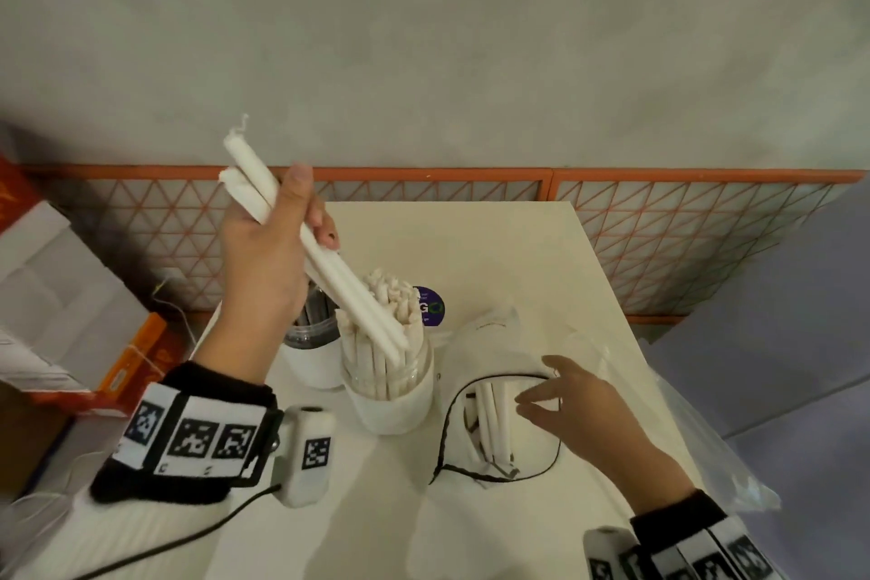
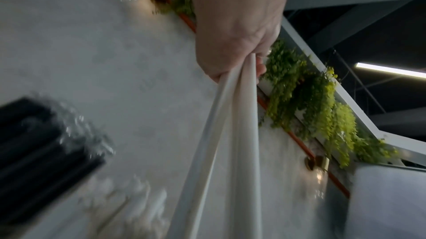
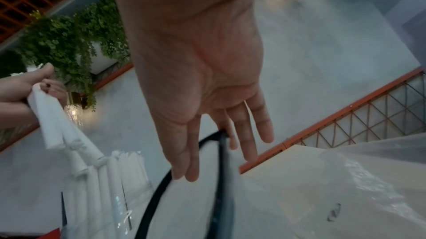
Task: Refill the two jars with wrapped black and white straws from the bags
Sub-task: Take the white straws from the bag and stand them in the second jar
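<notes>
- The left hand (image 1: 268,250) was raised above the far-left part of the white table (image 1: 541,250), forearm rising from the near left, thumb pointing up and away. Its fingers were curled round a small bunch of wrapped white straws (image 1: 329,268) — gripped near the upper end, the bunch slanting down to the right.
- The lower ends of that bunch reached the tops of the straws already standing in the clear jar (image 1: 388,391), which looked packed with white straws and stood near the table's middle.
- Just left of it, partly behind the left hand, stood a second jar (image 1: 313,344) with dark straws inside; how full it was could not be told.
- The right hand (image 1: 574,405) hovered low over the near-right part of the table, fingers straight and slightly spread, pointing left — holding nothing. Its fingertips (image 1: 525,405) sat at the black-rimmed mouth of a clear bag (image 1: 499,429); contact with the rim could not be told.
- More wrapped white straws (image 1: 492,419) lay inside that bag, just right of the clear jar.
- A crumpled clear plastic bag (image 1: 696,429) lay along the table's right edge.
</notes>
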Motion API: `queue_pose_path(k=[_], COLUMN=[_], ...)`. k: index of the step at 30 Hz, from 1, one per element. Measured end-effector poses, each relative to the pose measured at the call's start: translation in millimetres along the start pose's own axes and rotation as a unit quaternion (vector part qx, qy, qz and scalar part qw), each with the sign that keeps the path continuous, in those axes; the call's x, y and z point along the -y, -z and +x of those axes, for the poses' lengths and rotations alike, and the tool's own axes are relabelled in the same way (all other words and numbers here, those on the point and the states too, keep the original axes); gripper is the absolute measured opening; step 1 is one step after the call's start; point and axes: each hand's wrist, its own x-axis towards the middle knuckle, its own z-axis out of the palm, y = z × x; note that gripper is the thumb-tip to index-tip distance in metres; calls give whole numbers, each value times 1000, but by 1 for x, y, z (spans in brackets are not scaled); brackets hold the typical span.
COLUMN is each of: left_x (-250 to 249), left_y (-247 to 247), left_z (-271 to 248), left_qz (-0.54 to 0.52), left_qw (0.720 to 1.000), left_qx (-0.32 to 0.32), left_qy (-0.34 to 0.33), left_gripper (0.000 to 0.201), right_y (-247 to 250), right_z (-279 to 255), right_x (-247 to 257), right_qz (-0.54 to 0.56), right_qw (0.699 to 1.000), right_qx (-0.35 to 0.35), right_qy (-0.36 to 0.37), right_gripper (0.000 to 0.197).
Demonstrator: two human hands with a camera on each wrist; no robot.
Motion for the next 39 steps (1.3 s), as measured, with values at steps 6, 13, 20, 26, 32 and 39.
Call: queue_pose_path(k=[6,13,20,26,32,39], left_x=[-23,-8,-2,-8,-5,3], left_y=[16,12,15,19,16,7], left_z=[9,15,22,20,17,3], left_qz=[20,112,126,138,129,113], left_qw=[997,988,984,978,978,980], left_qx=[-60,-72,-88,-108,-127,-122], left_qy=[-46,-82,-93,-109,-106,-107], left_gripper=[31,22,24,27,35,31], right_y=[1,-8,-39,-50,-57,-63], right_z=[14,39,68,73,74,76], right_x=[22,82,123,126,131,129], right_qz=[5,83,9,-19,-38,33], right_qw=[997,959,914,912,910,893], right_qx=[-47,-126,-116,-158,-171,-220], right_qy=[57,240,388,379,375,391], right_gripper=[28,39,47,33,33,19])
